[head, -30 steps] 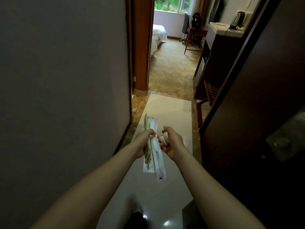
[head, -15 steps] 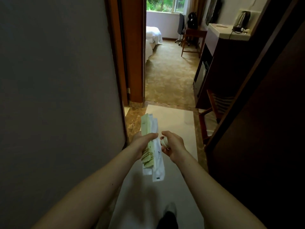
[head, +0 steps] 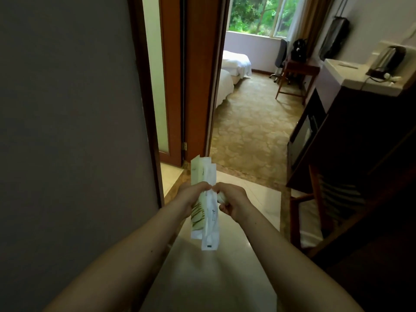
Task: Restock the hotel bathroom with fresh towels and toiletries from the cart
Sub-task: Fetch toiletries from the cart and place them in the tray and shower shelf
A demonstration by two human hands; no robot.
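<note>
My left hand (head: 191, 198) grips a bunch of flat toiletry packets (head: 208, 224), white and pale green, held upright in front of me. My right hand (head: 233, 204) is curled round a small white round item (head: 221, 197), right beside the packets; its thumb and fingers touch the left hand's fingertips. Most of the small item is hidden by the fingers. Both forearms reach forward over the pale floor tiles.
A grey wall (head: 67, 131) fills the left. Just ahead on the left is an open doorway with a wooden door (head: 171, 86). Dark cabinets with a kettle (head: 387, 59) line the right, a wooden rack (head: 315, 210) below. Carpeted bedroom (head: 249, 131) lies ahead.
I have walked forward along the corridor; the doorway on the left and the bedroom are nearer. Both hands stay together in front, holding the same items.
</note>
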